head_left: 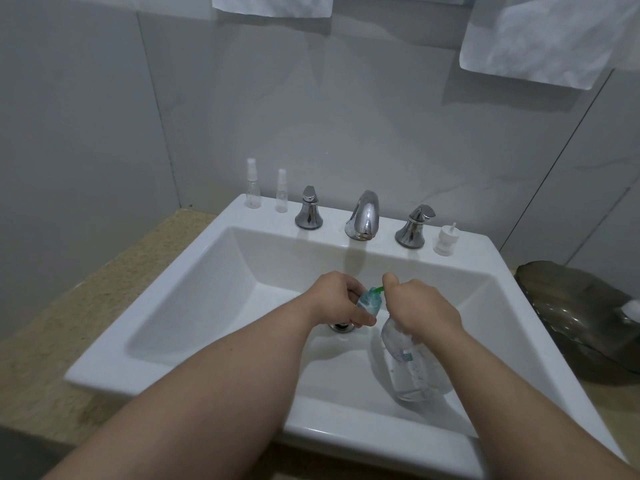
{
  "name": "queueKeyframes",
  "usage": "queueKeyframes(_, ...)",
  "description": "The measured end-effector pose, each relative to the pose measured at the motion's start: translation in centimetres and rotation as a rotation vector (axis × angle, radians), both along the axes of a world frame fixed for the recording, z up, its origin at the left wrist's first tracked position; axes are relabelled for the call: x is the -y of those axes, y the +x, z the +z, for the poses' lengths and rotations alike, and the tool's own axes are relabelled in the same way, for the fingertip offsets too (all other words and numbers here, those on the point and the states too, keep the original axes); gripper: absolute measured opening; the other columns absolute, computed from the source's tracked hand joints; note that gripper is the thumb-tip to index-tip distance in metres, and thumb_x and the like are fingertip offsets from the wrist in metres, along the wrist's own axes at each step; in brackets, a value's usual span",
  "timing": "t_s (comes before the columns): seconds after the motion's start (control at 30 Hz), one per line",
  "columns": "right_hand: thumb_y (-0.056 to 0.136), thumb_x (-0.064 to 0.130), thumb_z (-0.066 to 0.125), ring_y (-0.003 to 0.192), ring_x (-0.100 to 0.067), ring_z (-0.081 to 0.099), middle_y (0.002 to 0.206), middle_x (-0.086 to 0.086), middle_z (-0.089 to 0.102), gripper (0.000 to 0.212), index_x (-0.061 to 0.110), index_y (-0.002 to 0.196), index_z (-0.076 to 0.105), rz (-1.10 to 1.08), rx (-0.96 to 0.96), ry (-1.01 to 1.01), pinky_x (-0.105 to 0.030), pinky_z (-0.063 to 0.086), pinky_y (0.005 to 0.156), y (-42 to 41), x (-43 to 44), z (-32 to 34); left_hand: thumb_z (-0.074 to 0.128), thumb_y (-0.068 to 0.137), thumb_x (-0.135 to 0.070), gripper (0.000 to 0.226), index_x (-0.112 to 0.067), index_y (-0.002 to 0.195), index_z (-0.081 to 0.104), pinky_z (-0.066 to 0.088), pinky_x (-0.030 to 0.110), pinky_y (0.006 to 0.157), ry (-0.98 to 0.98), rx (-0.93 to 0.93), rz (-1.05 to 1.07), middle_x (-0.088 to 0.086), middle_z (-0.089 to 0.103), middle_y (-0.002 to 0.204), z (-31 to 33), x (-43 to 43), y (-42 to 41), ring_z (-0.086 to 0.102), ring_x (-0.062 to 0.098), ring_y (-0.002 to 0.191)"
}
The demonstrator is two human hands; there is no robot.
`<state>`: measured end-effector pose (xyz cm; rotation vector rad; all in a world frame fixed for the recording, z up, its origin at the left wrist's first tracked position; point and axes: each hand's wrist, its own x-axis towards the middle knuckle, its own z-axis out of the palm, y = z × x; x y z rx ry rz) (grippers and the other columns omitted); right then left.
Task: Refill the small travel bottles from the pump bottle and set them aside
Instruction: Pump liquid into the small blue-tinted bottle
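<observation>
Over the white sink (194, 271), my right hand (420, 308) grips the neck of a clear pump bottle (408, 368), thumb on its green pump spout (379, 289). The bottle hangs tilted above the basin. My left hand (337, 301) holds a small travel bottle (370, 301) with blue-green liquid, its mouth right at the spout tip. Two clear spray travel bottles (252, 185) (281, 192) stand upright on the sink's back left ledge. A white spray cap (445, 239) stands on the back right ledge.
A chrome faucet (362, 216) with two handles (309, 209) (414, 225) lines the back ledge. The drain (341, 326) lies under my left hand. A dark glass dish (585, 317) sits on the counter at right. White towels (550, 36) hang on the wall.
</observation>
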<state>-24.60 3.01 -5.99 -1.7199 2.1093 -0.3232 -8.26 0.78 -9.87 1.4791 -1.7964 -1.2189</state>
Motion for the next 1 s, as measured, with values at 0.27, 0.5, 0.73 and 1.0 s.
queueKeyframes(0.27, 0.095, 0.029, 0.026, 0.087, -0.034, 0.063, 0.092, -0.011, 0.066, 0.035, 0.016, 0.081, 0.055, 0.016, 0.016, 0.0, -0.04, 0.053, 0.086, 0.21, -0.21, 0.45, 0.094, 0.07, -0.014, 0.041, -0.012, 0.106, 0.075, 0.048, 0.009, 0.056, 0.016, 0.026, -0.019, -0.001, 0.076, 0.09, -0.2, 0.0, 0.04, 0.067, 0.001, 0.07)
queueKeyframes(0.5, 0.101, 0.023, 0.017, 0.085, -0.029, 0.051, 0.08, -0.004, 0.047, 0.029, 0.015, 0.091, 0.043, 0.035, -0.035, -0.072, -0.036, 0.039, 0.07, 0.18, -0.44, 0.01, 0.092, 0.073, -0.007, 0.037, -0.009, 0.105, 0.072, 0.045, 0.007, 0.052, 0.034, -0.005, -0.001, -0.006, 0.07, 0.082, -0.04, 0.04, 0.04, 0.064, -0.009, 0.057)
queueKeyframes(0.73, 0.1, 0.038, 0.016, 0.072, -0.02, 0.051, 0.082, -0.006, 0.054, 0.045, 0.018, 0.079, 0.049, 0.063, -0.121, -0.041, -0.032, 0.033, 0.058, -0.04, -0.32, 0.07, 0.092, 0.072, -0.009, 0.042, -0.008, 0.109, 0.072, 0.045, 0.007, 0.052, 0.026, 0.006, 0.003, -0.007, 0.07, 0.084, 0.06, 0.0, 0.05, 0.065, -0.007, 0.059)
queueKeyframes(1.0, 0.094, 0.041, 0.021, 0.074, -0.03, 0.064, 0.085, -0.01, 0.066, 0.047, 0.014, 0.083, 0.058, 0.023, -0.05, -0.04, -0.033, 0.044, 0.065, 0.05, -0.11, -0.02, 0.093, 0.072, -0.01, 0.042, -0.009, 0.109, 0.072, 0.045, 0.006, 0.051, 0.018, 0.019, 0.007, -0.007, 0.07, 0.084, 0.04, 0.08, 0.04, 0.065, -0.001, 0.067)
